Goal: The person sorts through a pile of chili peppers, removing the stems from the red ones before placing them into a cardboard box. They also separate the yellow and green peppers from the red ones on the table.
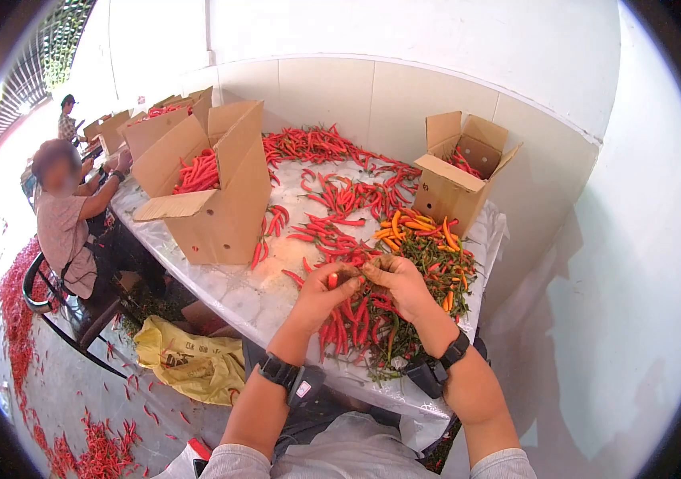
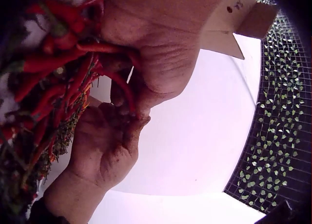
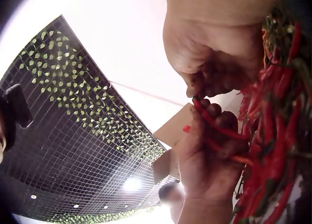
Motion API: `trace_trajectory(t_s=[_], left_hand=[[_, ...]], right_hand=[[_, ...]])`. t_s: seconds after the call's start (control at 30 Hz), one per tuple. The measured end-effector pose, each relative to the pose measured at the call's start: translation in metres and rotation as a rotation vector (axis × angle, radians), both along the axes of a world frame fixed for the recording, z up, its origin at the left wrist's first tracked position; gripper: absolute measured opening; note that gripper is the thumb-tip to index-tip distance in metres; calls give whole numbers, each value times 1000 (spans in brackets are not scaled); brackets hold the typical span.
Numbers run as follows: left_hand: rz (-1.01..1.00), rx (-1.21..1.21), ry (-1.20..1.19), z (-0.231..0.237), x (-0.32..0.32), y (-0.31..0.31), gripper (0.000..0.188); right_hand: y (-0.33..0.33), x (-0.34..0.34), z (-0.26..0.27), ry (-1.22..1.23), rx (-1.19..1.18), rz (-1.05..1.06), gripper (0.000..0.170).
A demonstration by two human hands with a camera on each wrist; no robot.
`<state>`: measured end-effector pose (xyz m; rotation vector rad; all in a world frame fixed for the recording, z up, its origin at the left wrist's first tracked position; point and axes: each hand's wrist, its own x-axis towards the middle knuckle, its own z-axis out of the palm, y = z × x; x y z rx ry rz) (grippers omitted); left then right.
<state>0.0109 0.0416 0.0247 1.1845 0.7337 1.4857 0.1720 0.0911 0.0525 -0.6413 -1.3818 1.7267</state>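
Over the table's near side, my left hand (image 1: 323,297) holds red chili peppers, their bodies running between its curled fingers. One red chili (image 3: 222,129) points its stem end up at my right hand (image 3: 212,58), whose thumb and fingertips pinch that end. In the left wrist view a curved red chili (image 2: 124,90) spans the gap between the left hand (image 2: 161,48) and the right hand (image 2: 105,146). Below the hands lie loose red chilies (image 1: 348,323), and a heap of green stems (image 1: 412,339) is under the right hand.
Orange chilies (image 1: 404,227) lie beyond the right hand. A cardboard box (image 1: 456,188) stands at the back right, a larger box (image 1: 224,219) of red chilies at the left. More red chilies (image 1: 308,146) line the wall. A seated person (image 1: 69,215) works at the left; a yellow sack (image 1: 184,359) lies below.
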Motion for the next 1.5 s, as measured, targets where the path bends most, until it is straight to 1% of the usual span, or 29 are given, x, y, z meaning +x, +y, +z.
trace_trajectory(t_s=[0.07, 0.17, 0.2, 0.27, 0.37, 0.4, 0.5, 0.6, 0.7, 0.77, 0.83, 0.9, 0.97, 1.0, 1.07, 1.1, 1.13, 1.17, 1.2, 1.3, 1.4, 1.5], left_hand=[[0, 6, -8, -1, 1, 1, 19], [-37, -43, -59, -2, -4, 1, 19], [-55, -69, -82, -2, -6, 1, 18], [-22, -67, -153, -1, -7, 2, 16], [16, -58, -199, -1, -7, 3, 16], [26, -53, -204, -1, -8, 3, 16], [53, 14, -338, -6, -14, 10, 15], [277, -30, -534, 2, -28, 15, 11], [385, 75, -552, 26, -58, -7, 9], [601, 151, -409, 33, -86, -31, 11], [714, 337, -245, 46, -117, -66, 14], [999, 430, -238, 63, -135, -95, 18], [1158, 471, -206, 71, -156, -127, 19], [1272, 492, -201, 74, -163, -139, 20], [1503, 531, -194, 77, -173, -157, 22], [1582, 543, -188, 81, -173, -162, 22], [1662, 553, -183, 85, -171, -166, 23], [1741, 565, -179, 86, -171, -168, 24], [1786, 629, -173, 84, -175, -169, 25], [1853, 606, -109, 81, -176, -172, 25], [2024, 491, 4, 72, -180, -166, 25], [2055, 511, 190, 53, -203, -151, 23]], right_hand=[[-6, 0, 6, 78, -121, 40, 13], [-7, -1, 7, 140, -200, 56, 12], [-8, -1, 9, 134, -173, 2, 12], [-8, 3, 15, 123, -118, -106, 11], [7, 7, 6, -143, 124, -393, 14], [9, 8, 4, -272, 208, -501, 18], [16, 11, -6, -455, 474, -682, 23], [17, 11, -13, -578, 650, -748, 24], [7, 9, -4, -592, 639, -693, 19], [5, 10, -2, -628, 737, -663, 18], [4, 9, -2, -658, 795, -593, 19], [3, 6, -3, -676, 812, -486, 20], [-3, 0, -1, -724, 887, -395, 21], [-5, -3, 1, -747, 925, -348, 22], [-9, -7, -1, -731, 1053, -236, 22], [-11, -8, -2, -724, 1116, -177, 22], [-12, -8, -3, -709, 1092, -97, 19], [-11, -7, -5, -715, 1095, -103, 18], [-10, -6, -6, -720, 1098, -110, 17], [-4, -2, -12, -749, 1107, -186, 14], [-2, 0, -13, -763, 1109, -224, 14], [-5, -1, -10, -749, 1081, -247, 12]])
